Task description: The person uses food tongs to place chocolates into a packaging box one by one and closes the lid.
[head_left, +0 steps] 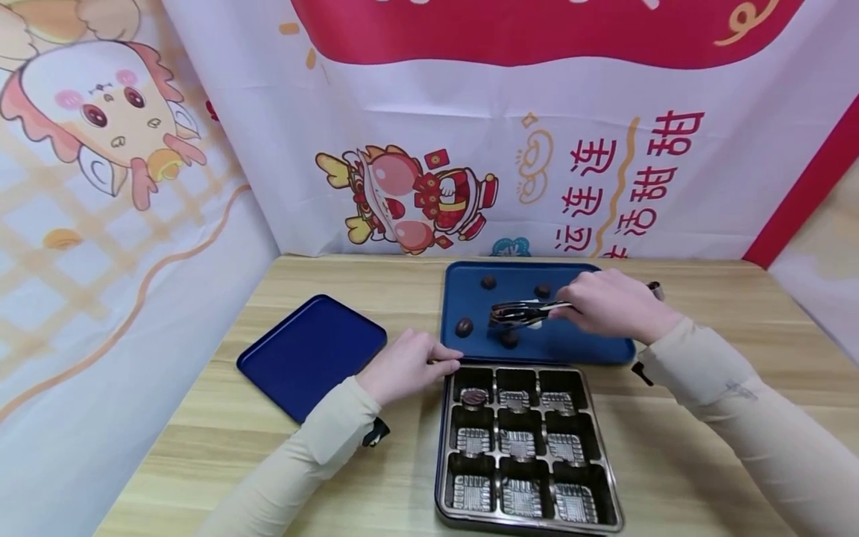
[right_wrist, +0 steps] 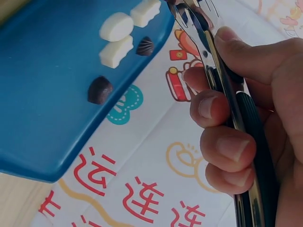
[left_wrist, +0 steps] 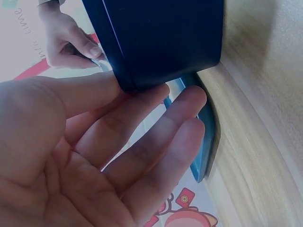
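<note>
My right hand [head_left: 607, 304] grips a pair of metal tongs [right_wrist: 239, 111], their tips low over a blue tray [head_left: 577, 345]. Dark chocolates [head_left: 464, 327] and white chocolates [right_wrist: 116, 27] lie on that tray. Whether the tips hold a piece is hidden. With thumb and index finger, my left hand [head_left: 411, 367] pinches the far left corner of a dark box [left_wrist: 165, 38]; its other fingers extend loosely. Inside the box sits a brown insert [head_left: 496, 453] divided into square compartments. A dark chocolate [head_left: 474, 397] rests in the far left compartment.
A dark blue lid-like tray [head_left: 312, 354] lies left of the box on the wooden table [head_left: 221, 447]. The blue tray stands just behind the box. Printed cloth [head_left: 429, 104] hangs along the table's back edge and left side.
</note>
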`<state>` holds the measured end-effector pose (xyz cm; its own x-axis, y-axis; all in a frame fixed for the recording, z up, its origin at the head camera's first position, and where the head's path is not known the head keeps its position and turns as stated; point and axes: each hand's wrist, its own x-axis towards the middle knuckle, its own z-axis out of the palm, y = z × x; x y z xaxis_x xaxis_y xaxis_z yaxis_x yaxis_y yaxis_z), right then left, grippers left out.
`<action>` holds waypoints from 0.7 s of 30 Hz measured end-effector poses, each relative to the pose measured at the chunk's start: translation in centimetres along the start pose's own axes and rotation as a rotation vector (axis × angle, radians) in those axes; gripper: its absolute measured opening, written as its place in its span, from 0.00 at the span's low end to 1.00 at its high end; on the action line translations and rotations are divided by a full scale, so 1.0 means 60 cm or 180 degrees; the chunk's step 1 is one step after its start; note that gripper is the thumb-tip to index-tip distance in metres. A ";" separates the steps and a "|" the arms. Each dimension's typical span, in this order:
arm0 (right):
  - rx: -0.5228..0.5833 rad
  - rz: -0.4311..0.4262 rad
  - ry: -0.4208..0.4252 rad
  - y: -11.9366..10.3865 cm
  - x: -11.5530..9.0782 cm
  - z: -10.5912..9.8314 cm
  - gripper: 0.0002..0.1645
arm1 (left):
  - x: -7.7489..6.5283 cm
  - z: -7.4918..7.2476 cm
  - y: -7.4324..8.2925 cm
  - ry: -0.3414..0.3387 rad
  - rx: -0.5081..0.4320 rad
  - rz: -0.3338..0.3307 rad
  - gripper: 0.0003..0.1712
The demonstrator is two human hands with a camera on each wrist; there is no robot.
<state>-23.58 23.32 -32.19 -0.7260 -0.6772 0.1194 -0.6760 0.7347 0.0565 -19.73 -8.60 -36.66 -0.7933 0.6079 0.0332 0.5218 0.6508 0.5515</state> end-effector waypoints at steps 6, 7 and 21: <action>-0.0039 -0.0058 0.0023 -0.001 0.006 0.005 0.19 | -0.001 -0.001 -0.003 -0.0002 -0.0017 0.0023 0.13; -0.0042 -0.0063 0.0038 -0.001 0.006 0.005 0.19 | -0.001 -0.002 -0.002 0.0004 -0.0013 0.0029 0.13; -0.0142 -0.0077 0.0241 -0.007 -0.020 -0.038 0.24 | 0.000 -0.001 -0.002 0.0058 0.0009 0.0064 0.13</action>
<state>-22.11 23.91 -30.07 -0.6969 -0.6910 0.1919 -0.6857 0.7204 0.1043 -19.78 -8.70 -36.69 -0.7882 0.6126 0.0595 0.5387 0.6398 0.5482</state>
